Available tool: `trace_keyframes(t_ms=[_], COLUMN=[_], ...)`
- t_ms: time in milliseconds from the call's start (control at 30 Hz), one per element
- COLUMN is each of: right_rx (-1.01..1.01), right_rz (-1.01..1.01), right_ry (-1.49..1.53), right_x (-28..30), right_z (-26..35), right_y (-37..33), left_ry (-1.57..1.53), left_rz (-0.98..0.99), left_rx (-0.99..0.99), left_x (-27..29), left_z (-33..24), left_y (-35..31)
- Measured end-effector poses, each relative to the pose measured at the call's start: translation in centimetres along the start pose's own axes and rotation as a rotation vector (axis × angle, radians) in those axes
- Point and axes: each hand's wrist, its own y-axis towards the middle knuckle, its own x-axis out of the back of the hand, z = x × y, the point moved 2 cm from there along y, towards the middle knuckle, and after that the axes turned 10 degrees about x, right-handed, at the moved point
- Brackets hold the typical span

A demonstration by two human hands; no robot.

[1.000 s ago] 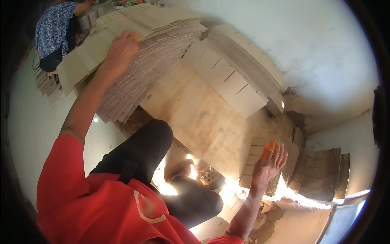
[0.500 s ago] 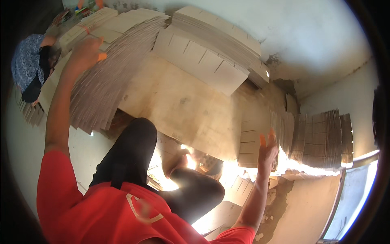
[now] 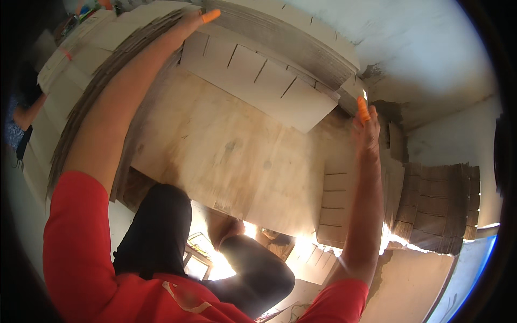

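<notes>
Reaching far forward toward the cardboard stack; left hand, grip unclear; right hand loosely spread.

A stained wall rises right; a co-worker shows far left.

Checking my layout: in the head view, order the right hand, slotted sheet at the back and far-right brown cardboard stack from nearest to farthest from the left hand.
From the left hand:
1. Slotted sheet, at the back
2. Right hand, right of centre
3. Brown cardboard stack, far right
</notes>
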Motion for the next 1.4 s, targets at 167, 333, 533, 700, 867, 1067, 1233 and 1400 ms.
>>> trace_keyframes(t_ms=[167,333,533,700,867,1067,1233,1400], right_rx=[-0.117,-0.184,-0.107,-0.12,0.129,-0.01,0.142,0.247], right_rz=[-0.16,-0.057,0.093,0.12,0.018,-0.244,-0.288,-0.321], right_ry=[0.103,0.18,0.445,0.404,0.466,0.47,0.691,0.688], right_x=[0.8,-4.1,-5.4,-5.8,-3.7,-4.6,-3.5,-2.6], right_z=[-3.4,-2.7,-2.7,-2.2,-5.8,-5.8,-7.8,-6.7], right_y=[6.2,9.3,10.9,11.1,14.0,13.6,13.9,11.1], left_ry=[-0.352,-0.476,-0.447,-0.397,-0.35,-0.407,-0.508,-0.68], left_rz=[0.089,0.108,0.064,0.017,-0.02,0.022,-0.05,-0.094], left_rx=[0.005,0.095,0.084,0.087,0.097,0.079,-0.052,-0.088], left_x=[-3.1,-3.1,-3.1,-2.7,-2.5,-1.8,-1.0,-1.7], left_z=[-2.4,-2.1,-2.7,-2.9,-3.4,-3.1,0.4,1.1], left_y=[0.7,1.8,3.5,4.4,5.0,5.0,7.8,6.2])
